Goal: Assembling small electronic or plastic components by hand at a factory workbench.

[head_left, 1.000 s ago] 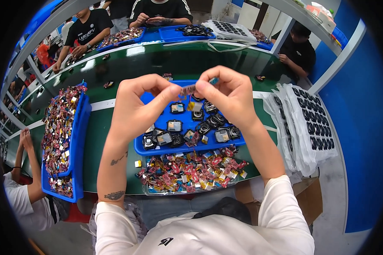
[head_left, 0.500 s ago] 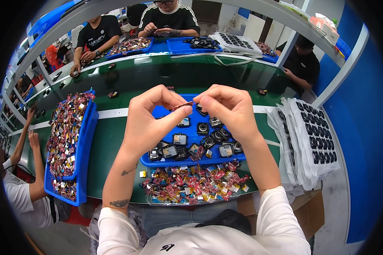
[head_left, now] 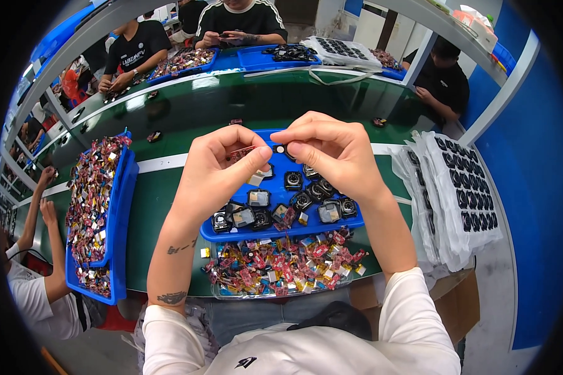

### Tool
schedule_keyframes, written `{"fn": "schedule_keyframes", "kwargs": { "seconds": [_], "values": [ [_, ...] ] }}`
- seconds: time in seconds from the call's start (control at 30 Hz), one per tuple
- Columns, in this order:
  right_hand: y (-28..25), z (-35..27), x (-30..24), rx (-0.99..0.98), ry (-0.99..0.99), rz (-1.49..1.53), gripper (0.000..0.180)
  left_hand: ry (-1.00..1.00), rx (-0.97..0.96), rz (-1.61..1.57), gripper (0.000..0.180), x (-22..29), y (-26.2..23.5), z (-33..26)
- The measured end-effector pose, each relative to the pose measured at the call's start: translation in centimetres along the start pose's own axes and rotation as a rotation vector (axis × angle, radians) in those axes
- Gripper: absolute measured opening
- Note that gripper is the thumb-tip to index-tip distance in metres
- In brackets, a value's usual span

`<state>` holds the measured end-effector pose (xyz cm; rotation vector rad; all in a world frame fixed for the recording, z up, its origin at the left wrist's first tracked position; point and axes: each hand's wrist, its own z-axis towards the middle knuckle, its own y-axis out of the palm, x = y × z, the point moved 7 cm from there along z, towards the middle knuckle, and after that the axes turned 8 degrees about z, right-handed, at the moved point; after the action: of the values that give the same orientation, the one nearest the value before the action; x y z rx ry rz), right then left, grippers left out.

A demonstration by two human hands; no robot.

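My left hand [head_left: 216,172] pinches a small red circuit board [head_left: 240,152] between thumb and fingers, above the far part of a blue tray [head_left: 231,237]. A pale, flat piece [head_left: 257,178] shows just under the left thumb; whether it is joined to the board I cannot tell. Fingertips of my right hand [head_left: 341,156] are pressed together close beside the left ones, and what they hold is hidden. Several black watch-like housings [head_left: 293,181] lie below in the tray, some with grey squares facing up.
Nearest me, a clear tray holds a heap of red boards with small batteries [head_left: 294,262]. A blue bin [head_left: 130,206] of similar parts stands left. Stacked white trays [head_left: 428,206] of black parts are at right. Co-workers sit across the green belt [head_left: 244,103] and at left.
The red board has tilted in my left hand, and the pale piece now shows below it. My right fingers have shifted slightly left. Parts on the green belt appear further left.
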<state>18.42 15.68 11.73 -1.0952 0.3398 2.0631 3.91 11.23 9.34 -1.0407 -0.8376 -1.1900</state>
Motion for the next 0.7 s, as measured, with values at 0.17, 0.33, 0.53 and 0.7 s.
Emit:
{"fn": "schedule_keyframes", "kwargs": {
  "seconds": [0.17,0.33,0.53,0.7],
  "values": [
    [-0.4,-0.3,0.6,0.017,0.082,0.165,0.012,0.014,-0.003,0.016,0.015,0.5,0.5,-0.2],
    [0.1,-0.4,1.2,0.048,0.08,0.229,0.009,0.009,-0.09,-0.011,0.014,-0.4,0.8,0.1],
    [-0.8,0.1,2.3,0.127,-0.015,-0.241,0.012,0.123,-0.04,-0.076,0.014,0.3,0.2,0.1],
    [-0.4,-0.9,8.0,-0.249,0.238,-1.291,0.011,0.163,0.024,0.014,0.015,1.2,-1.4,0.1]
  ]
}}
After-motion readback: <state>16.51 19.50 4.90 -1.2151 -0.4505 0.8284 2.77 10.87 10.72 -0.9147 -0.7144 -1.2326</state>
